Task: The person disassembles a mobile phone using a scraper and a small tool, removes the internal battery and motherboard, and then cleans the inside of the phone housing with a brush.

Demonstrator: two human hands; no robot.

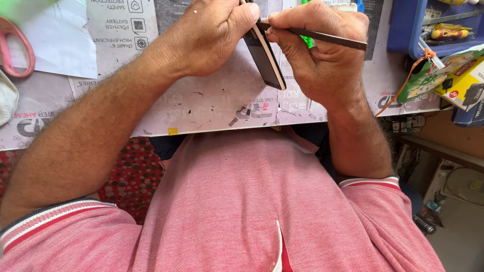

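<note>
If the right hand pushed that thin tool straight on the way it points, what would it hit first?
The right hand aims the thin tool at the phone edge held by the left hand. It would meet that edge first; they look already touching.

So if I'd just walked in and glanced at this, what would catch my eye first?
Top centre, the left hand holds a slim black phone with a pale edge tilted on its side, while the right hand presses a thin dark metal rod tool against it. Beneath them lies the worn, scratched cardboard-covered bench. At the far left edge sit pink-handled scissors, and a blue plastic tray stands top right.
</note>
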